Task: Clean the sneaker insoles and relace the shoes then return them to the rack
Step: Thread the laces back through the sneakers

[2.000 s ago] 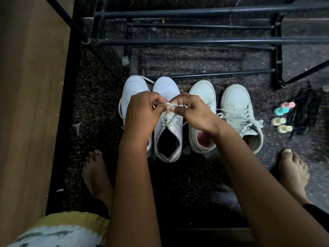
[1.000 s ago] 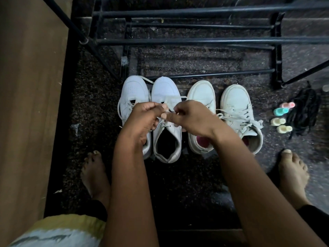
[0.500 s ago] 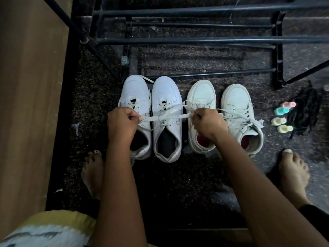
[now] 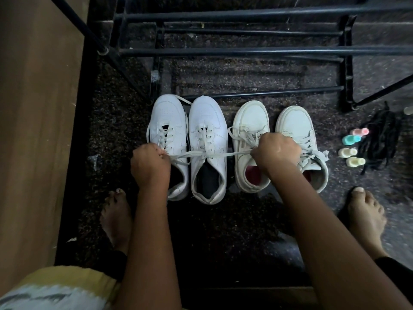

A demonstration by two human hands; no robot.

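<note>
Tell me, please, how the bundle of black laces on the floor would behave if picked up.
The black laces lie in a loose, tangled heap, so they would probably sag and dangle. They look thin, so likely very light. Strands trail out, so some might slip free unless gathered whole.

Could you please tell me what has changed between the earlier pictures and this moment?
The hands drew apart: the left hand went left and the right hand went right, each gripping an end of the white lace, now pulled taut across the second sneaker from the left. The other sneakers, the rack and the small bottles stayed put.
</note>
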